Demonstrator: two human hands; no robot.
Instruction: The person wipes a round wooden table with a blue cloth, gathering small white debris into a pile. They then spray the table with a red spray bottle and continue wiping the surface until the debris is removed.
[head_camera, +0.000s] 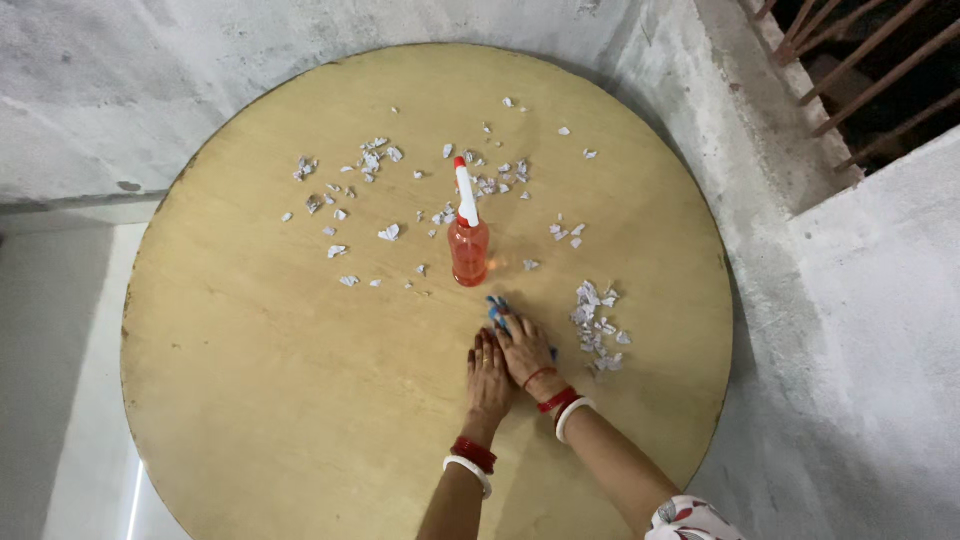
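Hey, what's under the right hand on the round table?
A blue cloth lies under the right hand; only its edge shows past the fingertips. The rest is covered. The left hand lies flat beside it.

Orange spray bottle (468, 250) at table (250, 380) centre

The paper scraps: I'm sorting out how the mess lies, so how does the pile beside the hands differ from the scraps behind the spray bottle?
The pile beside the hands is dense and heaped, just right of the right hand; the scraps behind the spray bottle are thin and scattered across the far half of the round table. The pile is compact; the scatter spreads widely. Both are small pale torn bits.
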